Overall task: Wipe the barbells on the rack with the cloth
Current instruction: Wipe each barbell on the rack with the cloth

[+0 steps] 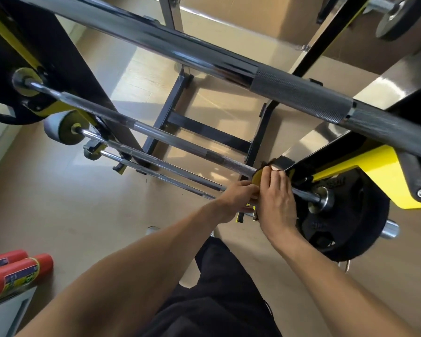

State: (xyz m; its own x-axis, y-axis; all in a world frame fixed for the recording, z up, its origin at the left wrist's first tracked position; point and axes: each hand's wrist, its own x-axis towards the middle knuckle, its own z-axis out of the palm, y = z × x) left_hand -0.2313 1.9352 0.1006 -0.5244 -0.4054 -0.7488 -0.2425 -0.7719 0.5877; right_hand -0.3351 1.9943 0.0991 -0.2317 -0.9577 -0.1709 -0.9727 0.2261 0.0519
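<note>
Both hands, left point(238, 198) and right point(277, 200), pinched yellow cloth point(259, 177) round barbell point(180, 147); bar ran toward ten o'clock.

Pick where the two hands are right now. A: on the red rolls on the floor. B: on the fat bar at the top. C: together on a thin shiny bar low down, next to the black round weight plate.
C: the left hand and right hand meet with a yellow cloth at a thin chrome barbell beside the black round weight plate.
</note>
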